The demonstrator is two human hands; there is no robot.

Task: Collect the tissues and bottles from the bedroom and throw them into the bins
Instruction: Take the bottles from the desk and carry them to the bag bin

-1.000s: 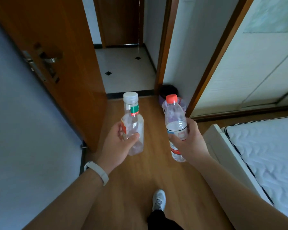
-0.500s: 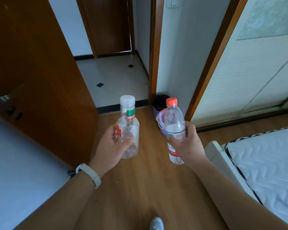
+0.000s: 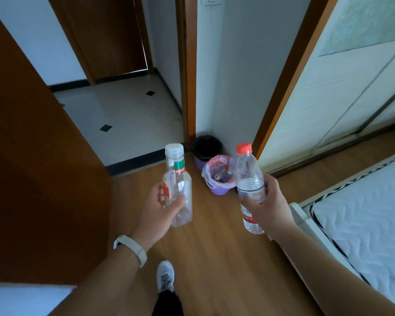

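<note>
1. Hands. My left hand [image 3: 160,208] grasps a clear plastic bottle w/ white cap and green-red label [image 3: 179,179], thumb across its front. My right hand [image 3: 267,208] is wrapped round a clear ribbed water bottle w/ orange-red cap [image 3: 249,174].
2. Location. Both bottles are held upright in the air over the wooden floor [image 3: 214,247], short of two bins in the corner by the door frame: a purple bin w/ pink-white liner bag [image 3: 219,190] and, just behind it, a purple bin w/ black liner [image 3: 200,164].
3. Risks (my judgement).
   - The bin mouths look narrow vs. bottle length, so a toss from here could hit a rim and bounce off.
   - The near bin already holds items, so a bottle may sit proud or tip out.
   - The loose liner edge could snag a bottle.
   - Which bin takes bottles isn't marked, so a sorting error is possible.
4. Hidden or unclear.
   - The right bottle overlaps the near bin's right rim.
   - The near bin's contents are too dark to identify, and the far bin's interior is black.
   - Label text is unreadable.
   - Liquid level in the right bottle is uncertain.
   - No tissues are visible.
   - The white mattress [image 3: 363,224] is cut off at right.
</note>
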